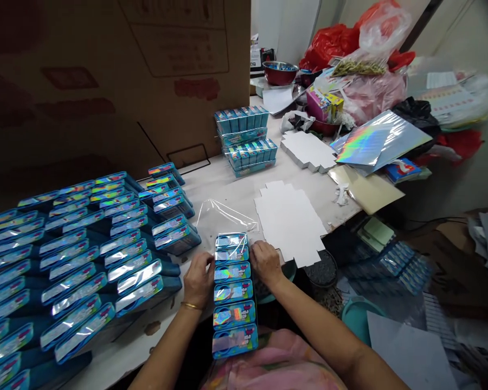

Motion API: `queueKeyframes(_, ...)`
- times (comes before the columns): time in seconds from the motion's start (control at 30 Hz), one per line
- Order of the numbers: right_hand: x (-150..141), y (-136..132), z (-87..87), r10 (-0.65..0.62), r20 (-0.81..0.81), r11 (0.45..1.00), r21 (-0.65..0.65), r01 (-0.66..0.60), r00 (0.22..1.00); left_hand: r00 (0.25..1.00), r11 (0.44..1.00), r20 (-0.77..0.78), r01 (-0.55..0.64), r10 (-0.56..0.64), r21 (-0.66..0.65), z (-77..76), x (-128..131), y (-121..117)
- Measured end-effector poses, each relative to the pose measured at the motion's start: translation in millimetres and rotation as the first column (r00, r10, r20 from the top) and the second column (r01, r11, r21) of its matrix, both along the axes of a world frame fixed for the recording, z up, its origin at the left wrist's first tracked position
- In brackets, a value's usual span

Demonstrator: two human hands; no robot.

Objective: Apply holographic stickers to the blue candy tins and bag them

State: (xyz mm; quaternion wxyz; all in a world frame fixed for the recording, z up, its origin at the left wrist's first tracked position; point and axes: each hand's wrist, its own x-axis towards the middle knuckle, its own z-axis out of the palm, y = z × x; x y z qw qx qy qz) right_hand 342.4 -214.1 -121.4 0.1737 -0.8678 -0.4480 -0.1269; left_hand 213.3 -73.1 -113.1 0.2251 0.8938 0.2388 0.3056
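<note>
A row of small blue boxes with shiny, rainbow-glinting tops stands in front of me at the table's near edge, its near end against my clothing. Clear plastic film covers the far end of the row and spreads loosely onto the table beyond. On the row's left side, my left hand is closed, thumb and fingers pinched at the film's edge. My right hand is closed at the opposite side, its curled fingertips on the film beside the boxes. The exact grip of both hands is partly hidden.
Many matching blue boxes stand in rows at left, before a large cardboard carton. Wrapped packs sit at the back. Flat white cardboard pieces lie at right, near holographic sheets and plastic bags.
</note>
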Motion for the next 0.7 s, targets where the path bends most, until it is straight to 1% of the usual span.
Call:
queueKeyframes(0.03,0.6,-1.8,-0.5,0.027,0.025,1.000,-0.016,-0.026,0.999,0.999,1.000,-0.042,-0.028,0.028,0.001,1.4,0.6,-0.4)
queueKeyframes(0.1,1.5,-7.4,-1.3,0.111,0.067,0.993,-0.032,-0.110,0.991,0.981,0.998,-0.182,-0.063,0.066,0.023,3.8,2.4,-0.6)
queueKeyframes(0.13,1.6,-10.3,-1.7,0.141,0.079,0.990,-0.037,-0.139,0.987,0.959,0.997,-0.273,-0.066,0.073,0.034,4.6,3.7,-0.3)
queueKeyframes(0.17,1.8,-12.6,-2.1,0.145,0.081,0.989,-0.040,-0.142,0.986,0.928,0.997,-0.366,-0.062,0.072,0.039,5.2,5.1,0.2)
queueKeyframes(0.23,2.1,-14.5,-2.9,0.087,0.057,0.995,-0.048,-0.085,0.995,0.856,0.998,-0.513,-0.055,0.065,0.034,5.2,7.8,2.0)
queueKeyframes(0.3,3.5,-13.5,-3.4,0.023,0.030,0.997,-0.068,-0.021,0.999,0.803,0.999,-0.594,-0.044,0.046,0.018,4.3,9.5,4.7)
queueKeyframes(0.37,6.5,-12.3,-3.2,0.032,0.028,0.996,-0.088,-0.029,0.999,0.780,1.000,-0.625,0.007,-0.011,-0.010,3.5,9.6,7.4)
queueKeyframes(0.47,11.4,-15.3,-2.2,0.142,0.060,0.987,-0.091,-0.136,0.988,0.759,0.993,-0.641,0.098,-0.115,-0.063,4.2,6.6,8.3)
queueKeyframes(0.57,10.9,-25.1,-0.9,0.255,0.095,0.966,-0.070,-0.249,0.962,0.735,0.987,-0.659,0.122,-0.160,-0.104,6.1,-0.5,2.6)
queueKeyframes(0.63,5.6,-33.1,1.2,0.286,0.109,0.958,-0.047,-0.282,0.952,0.724,0.984,-0.666,0.129,-0.180,-0.126,6.6,-7.4,-3.2)
queueKeyframes(0.7,-3.4,-41.2,4.9,0.296,0.114,0.955,-0.022,-0.296,0.948,0.732,0.979,-0.650,0.149,-0.203,-0.138,6.1,-15.5,-8.5)
